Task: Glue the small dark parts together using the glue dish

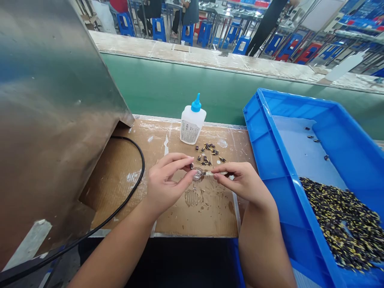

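Note:
My left hand (168,180) pinches a small dark piece (191,165) between thumb and fingertips, over the cardboard-covered table (168,224). My right hand (240,180) grips the pale handle of a small tool (209,173), whose round, clear, shiny end (198,174) lies beside my left thumb. Just beyond my hands are several small black and gold parts (205,161), loosely scattered. A white bottle (192,124) with a blue pointed cap stands upright behind them. Wet-looking ridged marks (192,197) show on the cardboard below my fingers.
At the right, a blue bin (270,160) holds a large heap of black and gold parts (345,224). A metal housing (60,100) rises at the left, with a black cable (143,164) curving over the table. Behind runs a green belt (150,84); people and stools are beyond.

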Demonstrator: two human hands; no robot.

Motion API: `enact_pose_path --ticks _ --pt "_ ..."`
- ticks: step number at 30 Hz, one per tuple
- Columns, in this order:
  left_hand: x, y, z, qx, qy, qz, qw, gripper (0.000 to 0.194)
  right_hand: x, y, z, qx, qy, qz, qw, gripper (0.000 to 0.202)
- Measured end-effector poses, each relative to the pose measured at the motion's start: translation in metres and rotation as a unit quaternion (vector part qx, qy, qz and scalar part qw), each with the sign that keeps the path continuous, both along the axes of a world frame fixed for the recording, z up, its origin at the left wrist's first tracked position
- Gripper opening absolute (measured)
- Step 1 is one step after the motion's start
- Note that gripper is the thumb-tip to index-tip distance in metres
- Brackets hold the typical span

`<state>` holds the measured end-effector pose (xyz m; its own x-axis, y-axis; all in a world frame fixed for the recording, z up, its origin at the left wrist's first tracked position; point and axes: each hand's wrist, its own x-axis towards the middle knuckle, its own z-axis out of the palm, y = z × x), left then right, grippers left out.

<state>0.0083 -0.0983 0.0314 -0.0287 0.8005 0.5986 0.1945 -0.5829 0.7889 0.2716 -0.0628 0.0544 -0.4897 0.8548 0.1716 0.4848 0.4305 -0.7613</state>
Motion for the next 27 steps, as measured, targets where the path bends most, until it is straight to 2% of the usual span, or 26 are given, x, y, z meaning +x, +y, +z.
enact_pose_path --ticks 9,12,17,23,25,27 --pt "-0.001 0.001 0.000 0.014 -0.001 0.004 1.000 0.044 0.000 0.000 0.000 0.002 -0.001 -0.003 1.000 0.015" --pt "-0.001 0.001 -0.001 0.018 0.006 0.006 1.000 0.046 0.000 -0.001 0.001 0.008 0.022 -0.023 0.999 0.013" --pt "-0.002 0.000 -0.002 0.020 0.011 0.004 1.000 0.049 0.001 -0.006 0.001 0.004 0.117 -0.081 0.990 0.013" --pt "0.000 -0.001 0.001 0.019 0.007 -0.020 1.000 0.048 -0.007 -0.013 -0.001 -0.016 0.315 -0.060 0.947 0.006" --pt "0.001 -0.001 0.003 0.027 0.023 -0.032 0.999 0.047 -0.011 -0.015 -0.002 -0.006 0.344 -0.062 0.937 0.006" --pt "0.001 -0.001 0.005 0.036 0.046 -0.039 0.998 0.046 -0.015 -0.016 -0.003 0.003 0.337 -0.065 0.939 0.005"
